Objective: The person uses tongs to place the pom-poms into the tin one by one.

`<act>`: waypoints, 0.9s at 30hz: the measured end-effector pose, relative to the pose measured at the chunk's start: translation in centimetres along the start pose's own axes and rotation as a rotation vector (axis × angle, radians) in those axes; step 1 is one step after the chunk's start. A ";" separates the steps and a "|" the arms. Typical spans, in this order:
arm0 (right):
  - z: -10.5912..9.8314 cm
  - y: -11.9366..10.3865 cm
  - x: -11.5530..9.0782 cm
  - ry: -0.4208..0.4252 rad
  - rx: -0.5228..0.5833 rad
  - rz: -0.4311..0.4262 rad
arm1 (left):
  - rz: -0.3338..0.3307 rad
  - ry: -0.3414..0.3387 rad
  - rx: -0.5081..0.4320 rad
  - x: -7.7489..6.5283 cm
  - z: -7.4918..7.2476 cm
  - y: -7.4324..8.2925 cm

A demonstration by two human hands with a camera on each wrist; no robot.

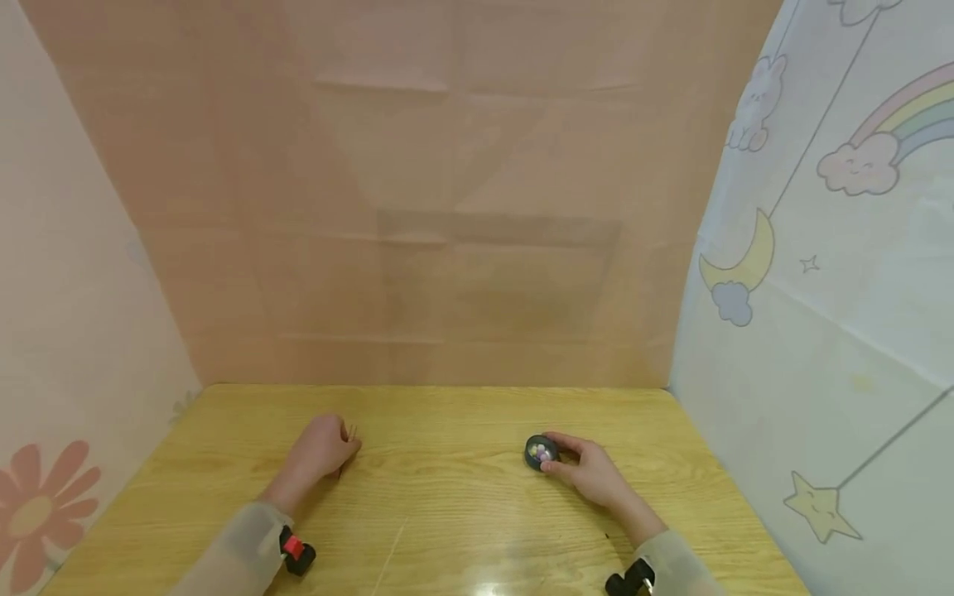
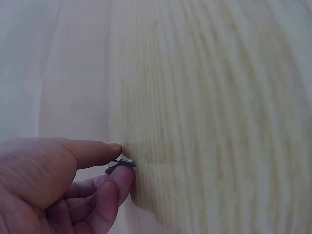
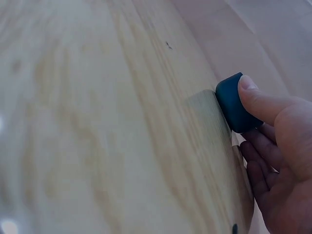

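Observation:
On the left of the table, my left hand (image 1: 322,447) pinches a small thin item between thumb and fingers. In the left wrist view this small dark item (image 2: 120,165) has a shiny, silvery end; most of it is hidden by the fingers, so its exact kind cannot be told. To the right, my right hand (image 1: 590,470) grips a small round dark dish (image 1: 531,454) by its side, thumb at the near edge. Several pastel balls (image 1: 542,453) show inside the dish. From the right wrist, the dish's outer wall (image 3: 233,105) looks dark teal and smooth, close to the tabletop.
Both hands are over a wood-grain table (image 1: 440,497). A tan cloth (image 1: 447,248) hangs behind it, and printed sheets stand at the left and right, the right one with a star (image 1: 822,507). A small dark mark (image 1: 607,535) shows beside the right forearm.

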State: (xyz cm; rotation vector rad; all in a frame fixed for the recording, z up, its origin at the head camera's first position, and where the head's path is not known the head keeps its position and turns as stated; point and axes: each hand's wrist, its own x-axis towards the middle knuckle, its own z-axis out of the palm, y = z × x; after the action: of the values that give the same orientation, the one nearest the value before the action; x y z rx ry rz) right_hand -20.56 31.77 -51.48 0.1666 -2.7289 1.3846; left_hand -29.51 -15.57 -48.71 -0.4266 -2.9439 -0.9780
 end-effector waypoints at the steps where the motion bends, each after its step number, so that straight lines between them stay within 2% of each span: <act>1: 0.1 0.0 0.0 0.000 0.000 0.001 | -0.006 -0.004 -0.006 -0.1 0.0 0.0; 8: -0.1 -0.2 -0.1 0.000 0.002 0.003 | -0.010 -0.049 -0.044 -0.3 -0.3 0.1; 14: -0.3 0.0 0.1 -0.005 0.003 0.013 | -0.030 -0.040 -0.044 0.1 -0.2 -0.1; 18: -0.4 0.0 0.2 -0.022 0.009 0.006 | -0.033 -0.042 -0.086 0.1 -0.3 -0.3; 23: -0.9 -0.1 -0.1 -0.057 -0.001 -0.028 | -0.007 -0.043 -0.128 -0.5 -1.2 -0.9; 27: -1.6 -0.2 -0.4 -0.085 -0.011 -0.086 | 0.028 -0.023 -0.077 -1.1 -2.3 -2.0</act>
State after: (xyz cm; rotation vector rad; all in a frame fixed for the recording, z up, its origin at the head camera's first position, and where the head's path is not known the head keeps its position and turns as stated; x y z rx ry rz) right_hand -20.14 32.97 -50.38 0.3461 -2.7603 1.3703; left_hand -29.12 -18.70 -48.16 -0.4825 -2.9200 -1.0938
